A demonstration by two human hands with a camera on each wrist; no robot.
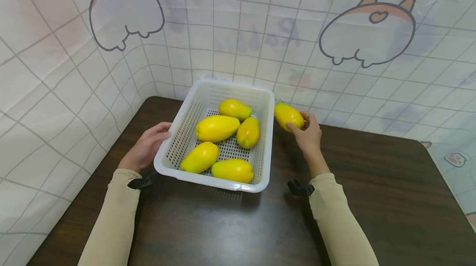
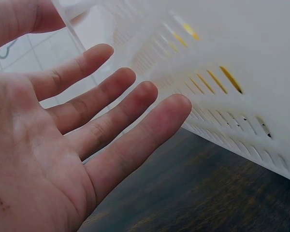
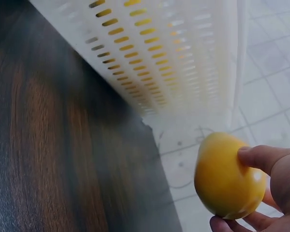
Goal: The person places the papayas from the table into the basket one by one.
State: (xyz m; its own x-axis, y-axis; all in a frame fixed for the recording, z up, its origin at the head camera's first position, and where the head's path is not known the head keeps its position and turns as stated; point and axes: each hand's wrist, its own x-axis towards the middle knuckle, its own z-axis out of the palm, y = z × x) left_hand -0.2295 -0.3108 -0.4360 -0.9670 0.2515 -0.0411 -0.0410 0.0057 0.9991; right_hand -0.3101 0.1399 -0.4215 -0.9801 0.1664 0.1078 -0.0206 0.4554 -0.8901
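My right hand (image 1: 309, 134) holds a yellow papaya (image 1: 289, 116) just outside the basket's right rim; in the right wrist view thumb and fingers grip this papaya (image 3: 227, 176) by one end. A white perforated plastic basket (image 1: 213, 180) stands on the table with several yellow papayas lying apart or touching inside, one of them a large papaya (image 1: 217, 128) in the middle. At the basket's left rim is my left hand (image 1: 146, 146), its thumb at the edge. The left wrist view shows its fingers (image 2: 135, 140) extended and spread beside the slotted outer wall.
A dark wooden table (image 1: 208, 233) carries the basket. Behind it and to the left hangs a white gridded cloth (image 1: 238, 22) with cartoon prints, close to the table's back edge. Black straps (image 1: 299, 188) sit at the wrists.
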